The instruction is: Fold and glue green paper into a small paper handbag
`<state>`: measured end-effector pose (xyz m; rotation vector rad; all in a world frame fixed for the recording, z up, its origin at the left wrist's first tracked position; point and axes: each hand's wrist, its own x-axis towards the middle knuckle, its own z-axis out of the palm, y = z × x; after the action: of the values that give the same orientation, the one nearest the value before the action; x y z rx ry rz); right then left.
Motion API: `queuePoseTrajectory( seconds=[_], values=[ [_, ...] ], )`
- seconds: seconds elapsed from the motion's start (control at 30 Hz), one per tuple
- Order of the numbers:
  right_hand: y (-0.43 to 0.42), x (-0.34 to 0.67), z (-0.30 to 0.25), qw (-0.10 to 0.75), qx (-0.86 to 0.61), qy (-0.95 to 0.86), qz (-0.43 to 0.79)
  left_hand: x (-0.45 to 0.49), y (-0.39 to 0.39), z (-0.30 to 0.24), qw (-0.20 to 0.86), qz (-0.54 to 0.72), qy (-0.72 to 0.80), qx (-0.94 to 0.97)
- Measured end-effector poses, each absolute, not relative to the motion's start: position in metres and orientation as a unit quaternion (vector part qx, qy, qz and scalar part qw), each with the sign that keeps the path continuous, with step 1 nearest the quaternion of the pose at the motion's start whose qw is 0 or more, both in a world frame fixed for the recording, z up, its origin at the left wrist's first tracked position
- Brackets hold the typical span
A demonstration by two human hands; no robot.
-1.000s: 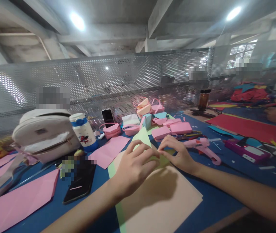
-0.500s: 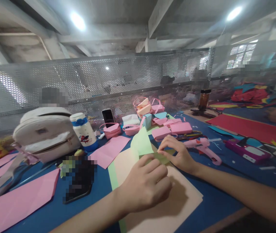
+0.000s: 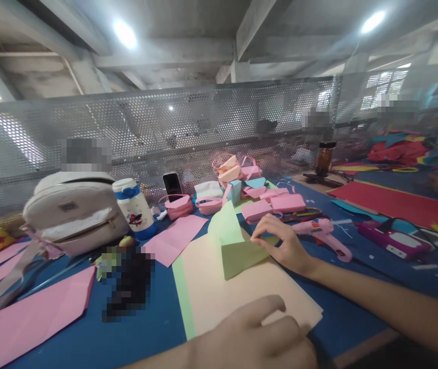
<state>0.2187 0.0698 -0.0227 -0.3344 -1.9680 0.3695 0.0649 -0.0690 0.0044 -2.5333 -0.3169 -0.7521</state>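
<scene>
Head view: the left hand (image 3: 259,333), fingers apart, has drawn back over the peach sheets (image 3: 203,287); beyond, the green paper (image 3: 238,260) stands folded on them, apparently steadied only by the right hand (image 3: 286,246), fingers pinched on its edge.

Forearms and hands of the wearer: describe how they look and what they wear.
The left hand and right hand show no gloves, rings or watch. The right forearm is sleeveless up to the picture's edge; only a short stretch of the left forearm shows, also uncovered. No markings are visible on either arm.
</scene>
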Motion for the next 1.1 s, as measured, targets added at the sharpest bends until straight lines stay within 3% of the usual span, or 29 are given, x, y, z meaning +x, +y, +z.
queuePoseTrajectory(
  seconds=[0.27, 0.57, 0.77, 1.1],
  values=[
    [0.068, 0.218, -0.021, 0.525, -0.145, -0.825, 0.151, 0.05, -0.042, 0.021, 0.26, -0.25, -0.181, -0.915],
    [0.071, 0.217, -0.023, 0.527, -0.143, -0.823, 0.157, 0.011, 0.01, 0.012, 0.255, -0.224, -0.384, -0.859],
    [0.07, 0.219, -0.02, 0.523, -0.153, -0.814, 0.201, 0.007, 0.014, 0.017, 0.238, -0.245, -0.363, -0.867],
    [0.085, 0.222, -0.024, 0.556, -0.213, -0.698, 0.399, 0.002, 0.005, 0.034, 0.283, -0.29, -0.283, -0.87]
  ],
)
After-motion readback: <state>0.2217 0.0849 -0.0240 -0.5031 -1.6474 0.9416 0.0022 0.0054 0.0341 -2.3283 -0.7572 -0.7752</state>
